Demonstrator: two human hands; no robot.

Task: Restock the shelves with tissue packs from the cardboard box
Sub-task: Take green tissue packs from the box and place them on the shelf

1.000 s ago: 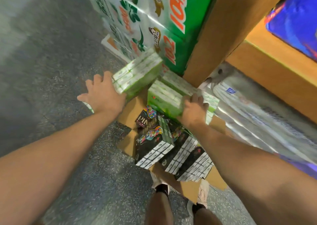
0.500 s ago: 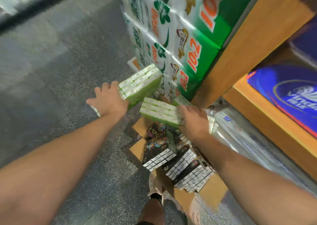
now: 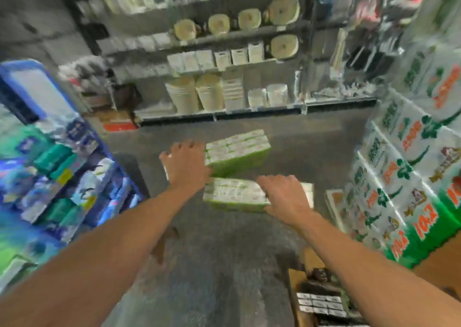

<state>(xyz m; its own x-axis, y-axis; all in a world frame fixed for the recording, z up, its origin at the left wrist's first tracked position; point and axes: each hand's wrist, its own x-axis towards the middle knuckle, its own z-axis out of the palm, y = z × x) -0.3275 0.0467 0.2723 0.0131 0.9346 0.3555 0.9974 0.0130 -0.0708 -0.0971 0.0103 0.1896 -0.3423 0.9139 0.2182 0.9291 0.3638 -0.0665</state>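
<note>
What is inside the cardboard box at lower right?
The cardboard box holds dark packs with white-labelled ends. The right forearm and frame edge hide its remaining contents.

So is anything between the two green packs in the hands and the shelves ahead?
Nothing visible. The left hand and right hand each hold a green pack above bare floor, which runs clear to the shelves. The box sits lower right, out of the way.

A shop aisle stocked with household goods.

Metal shelving [image 3: 224,60] across the grey floor [image 3: 224,264] carries rows of packaged wares; stacked green-and-white tissue cartons [image 3: 409,177] stand on the right, blue and teal packs [image 3: 57,177] on the left.
</note>
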